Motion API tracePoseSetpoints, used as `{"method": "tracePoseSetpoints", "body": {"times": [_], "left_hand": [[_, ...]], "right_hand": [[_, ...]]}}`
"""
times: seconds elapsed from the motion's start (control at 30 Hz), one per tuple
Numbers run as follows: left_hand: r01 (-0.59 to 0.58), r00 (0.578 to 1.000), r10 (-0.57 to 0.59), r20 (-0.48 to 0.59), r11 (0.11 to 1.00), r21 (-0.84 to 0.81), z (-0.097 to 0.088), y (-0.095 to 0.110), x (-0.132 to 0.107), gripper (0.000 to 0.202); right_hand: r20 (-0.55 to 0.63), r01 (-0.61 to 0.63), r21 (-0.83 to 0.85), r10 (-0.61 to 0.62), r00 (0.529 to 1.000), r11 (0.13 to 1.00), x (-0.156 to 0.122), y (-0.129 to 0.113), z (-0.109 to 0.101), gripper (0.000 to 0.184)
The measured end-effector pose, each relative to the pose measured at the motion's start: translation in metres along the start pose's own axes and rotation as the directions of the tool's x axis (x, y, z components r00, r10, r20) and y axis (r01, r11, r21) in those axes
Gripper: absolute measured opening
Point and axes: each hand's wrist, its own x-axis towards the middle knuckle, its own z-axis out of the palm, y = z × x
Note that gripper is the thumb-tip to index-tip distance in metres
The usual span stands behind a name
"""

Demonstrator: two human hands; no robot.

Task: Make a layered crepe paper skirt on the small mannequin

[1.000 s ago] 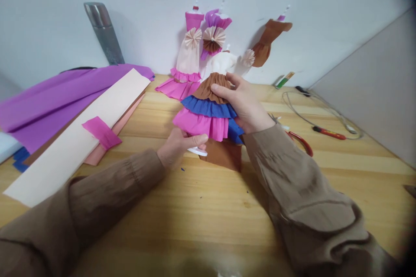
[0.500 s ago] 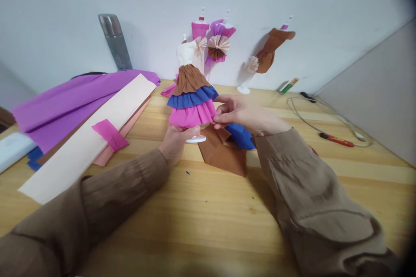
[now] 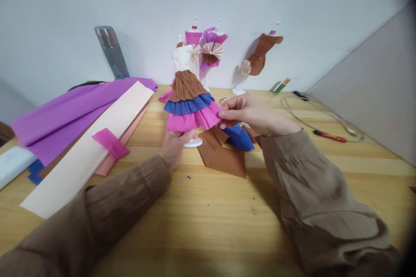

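A small white mannequin (image 3: pixel 182 57) stands upright on the wooden table (image 3: pixel 208 207), wearing a crepe-paper skirt (image 3: pixel 190 104) with brown, blue and pink tiers. My left hand (image 3: pixel 173 147) is closed around the stand just under the skirt, above its white base (image 3: pixel 194 142). My right hand (image 3: pixel 251 114) pinches the right hem of the pink tier. Loose brown paper (image 3: pixel 222 156) and a blue piece (image 3: pixel 240 137) lie below my right hand.
Purple (image 3: pixel 71 108), cream (image 3: pixel 87 147) and pink (image 3: pixel 109 143) paper sheets lie at the left. Other dressed mannequins (image 3: pixel 208 49) (image 3: pixel 260 54) stand by the wall, beside a steel flask (image 3: pixel 111 52). A red-handled tool (image 3: pixel 328 136) and a cable (image 3: pixel 312 114) lie at the right.
The mannequin has gone from tilted in both hands to standing upright. My right hand left the skirt's waist and now pinches the pink hem. The view shifted slightly.
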Motion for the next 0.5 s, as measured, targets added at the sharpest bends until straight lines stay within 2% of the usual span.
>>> {"method": "tracePoseSetpoints", "body": {"times": [0.2, 0.33, 0.43, 0.5], "left_hand": [[-0.019, 0.999, 0.022, -0.028, 0.996, 0.085, 0.002, 0.006, -0.003, 0.027], [-0.043, 0.997, 0.052, -0.051, 0.985, 0.165, 0.005, 0.013, -0.009, 0.026], [-0.074, 0.995, 0.085, -0.055, 0.981, 0.180, 0.006, 0.016, -0.010, 0.032], [-0.092, 0.993, 0.104, -0.055, 0.978, 0.190, 0.006, 0.017, -0.011, 0.035]], "right_hand": [[0.013, 0.032, -0.129, -0.031, 0.999, 0.991, 0.004, 0.008, -0.006, 0.028], [0.086, 0.039, -0.205, -0.022, 0.996, 0.978, 0.003, 0.012, -0.019, 0.024], [0.151, 0.076, -0.344, -0.025, 0.988, 0.936, -0.002, 0.011, -0.033, 0.021], [0.113, 0.089, -0.423, -0.044, 0.993, 0.902, -0.006, 0.009, -0.037, 0.020]]}}
